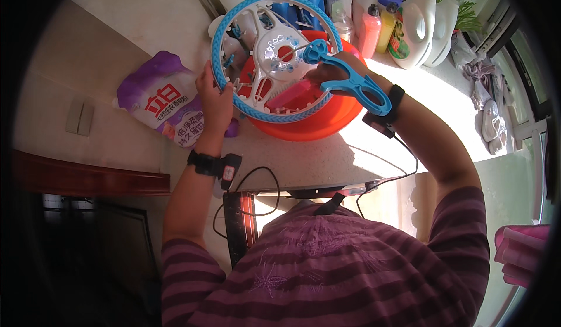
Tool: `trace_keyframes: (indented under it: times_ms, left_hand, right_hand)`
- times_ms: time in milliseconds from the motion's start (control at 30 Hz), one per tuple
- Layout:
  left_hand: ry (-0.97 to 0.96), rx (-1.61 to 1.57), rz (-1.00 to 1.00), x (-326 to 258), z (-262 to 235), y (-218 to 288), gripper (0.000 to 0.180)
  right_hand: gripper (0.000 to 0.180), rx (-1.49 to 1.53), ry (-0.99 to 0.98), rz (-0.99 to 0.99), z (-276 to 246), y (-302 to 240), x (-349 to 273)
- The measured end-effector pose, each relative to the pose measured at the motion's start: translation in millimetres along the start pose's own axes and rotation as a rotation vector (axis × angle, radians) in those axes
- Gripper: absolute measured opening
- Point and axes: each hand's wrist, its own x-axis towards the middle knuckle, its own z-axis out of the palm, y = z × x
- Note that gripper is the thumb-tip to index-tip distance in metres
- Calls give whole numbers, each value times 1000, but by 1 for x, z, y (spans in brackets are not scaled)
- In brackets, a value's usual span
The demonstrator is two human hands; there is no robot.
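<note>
A round clothes-drying hanger [280, 113] with a blue braided rim, white spokes and small clips is tilted up over an orange-red basin [315, 130]. My left hand [216, 96] is closed round the rim at its left side. Inside the ring, my right hand [334, 74] is closed on a pink brush [290, 95], its pale bristles against the white spokes. The hanger's blue hook [369, 88] lies over my right hand and wrist and hides part of the fingers.
A purple and white detergent bag [166, 99] leans at the left. Several bottles stand along the back, including a pink bottle [370, 32] and a white jug [416, 29]. Black cables [278, 189] run from my wrist straps across the counter's front edge [304, 184].
</note>
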Motion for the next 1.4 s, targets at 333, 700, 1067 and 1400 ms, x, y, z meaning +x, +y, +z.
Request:
trace_keyframes:
  times_ms: [333,700,1067,1400]
  left_hand:
    - [-16,-38,12,-2,-2,1,70]
    - [-18,-1,35,-5,-5,9,72]
    - [3,22,107,-13,-4,18,72]
    - [106,164,345,18,-11,31,57]
  right_hand:
    - [26,71,-22,259,-10,-4,-1]
    - [14,-418,-298,397,-39,9,-9]
    - [32,378,-23,666,37,11,22]
    - [22,-661,-105,234,-42,7,-12]
